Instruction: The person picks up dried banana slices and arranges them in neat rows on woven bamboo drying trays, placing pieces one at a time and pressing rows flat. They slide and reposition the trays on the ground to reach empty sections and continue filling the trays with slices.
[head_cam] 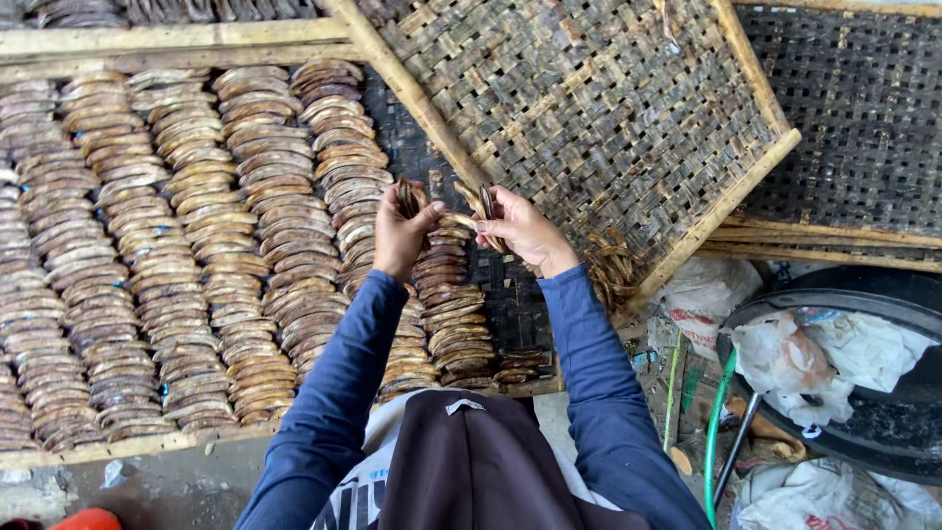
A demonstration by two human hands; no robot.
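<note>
Left hand [400, 234] grips a bunch of flat brown curved dried slices [406, 195]; right hand [520, 231] pinches a few more [485, 203], the unfinished row's end [442, 243] lying directly beneath, between both hands.

**Curved brown pieces held over a filled drying rack**

A small bunch of curved brown pieces [406, 196] is gripped in the left hand [400, 234], and a few more pieces [483, 204] are pinched in the right hand [520, 231]. Both hands are raised above a woven bamboo rack [59, 456], on which overlapping rows of brown pieces [196, 245] are laid. A second, tilted woven tray [589, 108] is leaned just beside the right hand. White plastic bags [795, 358] are seen on a dark round tub [883, 432] at the right.
</note>
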